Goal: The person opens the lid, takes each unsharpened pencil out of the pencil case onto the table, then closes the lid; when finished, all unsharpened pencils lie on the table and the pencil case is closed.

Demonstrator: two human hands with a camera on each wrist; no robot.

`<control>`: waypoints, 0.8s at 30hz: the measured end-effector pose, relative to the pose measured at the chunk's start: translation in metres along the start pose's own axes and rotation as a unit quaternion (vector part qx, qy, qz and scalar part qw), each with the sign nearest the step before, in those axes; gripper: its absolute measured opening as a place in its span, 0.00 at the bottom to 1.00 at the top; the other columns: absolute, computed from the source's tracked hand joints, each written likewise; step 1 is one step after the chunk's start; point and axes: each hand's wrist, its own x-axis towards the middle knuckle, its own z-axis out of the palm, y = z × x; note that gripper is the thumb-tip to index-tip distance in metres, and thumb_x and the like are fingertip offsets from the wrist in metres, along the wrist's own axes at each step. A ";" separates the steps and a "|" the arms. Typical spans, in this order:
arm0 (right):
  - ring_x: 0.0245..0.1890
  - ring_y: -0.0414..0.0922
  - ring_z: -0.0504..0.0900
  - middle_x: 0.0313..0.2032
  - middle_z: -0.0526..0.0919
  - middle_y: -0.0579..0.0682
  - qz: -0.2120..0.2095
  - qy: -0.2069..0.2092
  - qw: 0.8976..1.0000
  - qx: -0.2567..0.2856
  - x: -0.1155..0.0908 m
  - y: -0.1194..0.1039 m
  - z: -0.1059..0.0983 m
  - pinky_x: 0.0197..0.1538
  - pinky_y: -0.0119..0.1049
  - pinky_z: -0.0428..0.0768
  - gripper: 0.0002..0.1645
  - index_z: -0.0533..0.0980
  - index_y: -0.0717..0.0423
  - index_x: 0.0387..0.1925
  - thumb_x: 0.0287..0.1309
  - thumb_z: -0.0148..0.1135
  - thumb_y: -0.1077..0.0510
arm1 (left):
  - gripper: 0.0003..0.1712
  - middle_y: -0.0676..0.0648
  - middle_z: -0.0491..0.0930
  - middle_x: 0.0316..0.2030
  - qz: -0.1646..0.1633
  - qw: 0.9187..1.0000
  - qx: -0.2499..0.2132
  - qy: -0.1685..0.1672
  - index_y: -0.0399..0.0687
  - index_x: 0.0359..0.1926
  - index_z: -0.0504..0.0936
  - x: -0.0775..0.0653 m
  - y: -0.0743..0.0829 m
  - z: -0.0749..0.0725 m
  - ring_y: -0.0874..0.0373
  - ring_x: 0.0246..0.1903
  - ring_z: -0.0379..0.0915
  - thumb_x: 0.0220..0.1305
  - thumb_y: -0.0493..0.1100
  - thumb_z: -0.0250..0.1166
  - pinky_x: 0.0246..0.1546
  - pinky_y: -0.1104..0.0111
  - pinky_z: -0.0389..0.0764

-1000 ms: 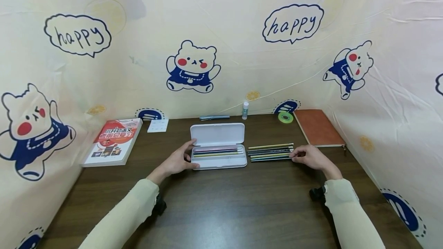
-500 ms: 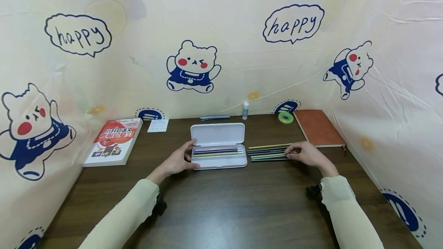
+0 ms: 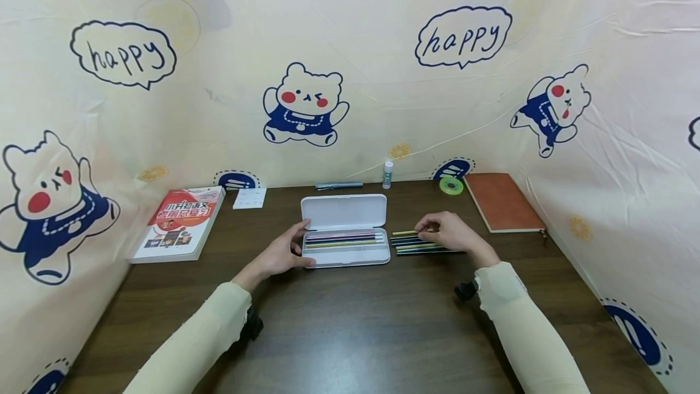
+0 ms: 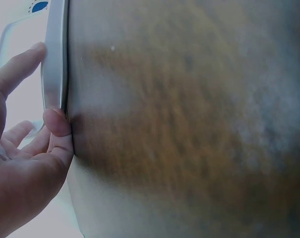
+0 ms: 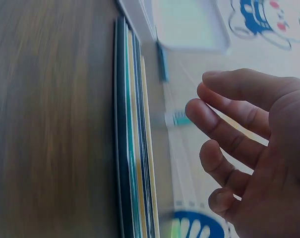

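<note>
A white pencil case (image 3: 333, 258) lies on the table with its lid (image 3: 343, 211) raised at the back. Several pencils (image 3: 341, 239) lie lengthwise inside its rear part. My left hand (image 3: 280, 254) grips the case's left end, thumb at the front edge; the left wrist view shows the thumb and fingers against its side wall. Right of the case, several dark, green and yellowish pencils (image 3: 407, 248) lie side by side. Over them hovers my right hand (image 3: 451, 233); in the right wrist view its fingers are loosely bent, apart from the pencils (image 5: 135, 148), with nothing held.
At the back stand a blue pen (image 3: 339, 186), a glue stick (image 3: 387, 175) and a green tape roll (image 3: 451, 185). A brown notebook (image 3: 503, 202) lies on the right. A thick book (image 3: 177, 224) and a white card (image 3: 250, 198) are on the left.
My right hand has moved left from the right ends of the loose pencils to above their middle. The left hand and the case have stayed in place.
</note>
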 end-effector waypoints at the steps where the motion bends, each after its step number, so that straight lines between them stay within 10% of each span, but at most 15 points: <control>1: 0.35 0.41 0.78 0.35 0.87 0.45 -0.003 -0.004 1.000 0.000 0.004 -0.004 0.003 0.42 0.36 0.76 0.10 0.85 0.56 0.43 0.62 0.67 0.56 | 0.59 0.41 0.68 0.68 0.001 1.000 -0.001 0.000 0.59 0.78 0.51 0.000 0.000 0.000 0.54 0.42 0.70 0.53 0.49 0.78 0.44 0.65 0.71; 24: 0.36 0.40 0.77 0.36 0.86 0.43 -0.032 -0.077 0.995 -0.058 0.054 -0.057 0.060 0.48 0.39 0.78 0.07 0.85 0.49 0.41 0.62 0.67 0.59 | 0.59 0.41 0.69 0.68 0.008 1.000 -0.001 0.000 0.58 0.78 0.51 0.001 -0.001 0.000 0.55 0.41 0.71 0.53 0.49 0.78 0.43 0.65 0.71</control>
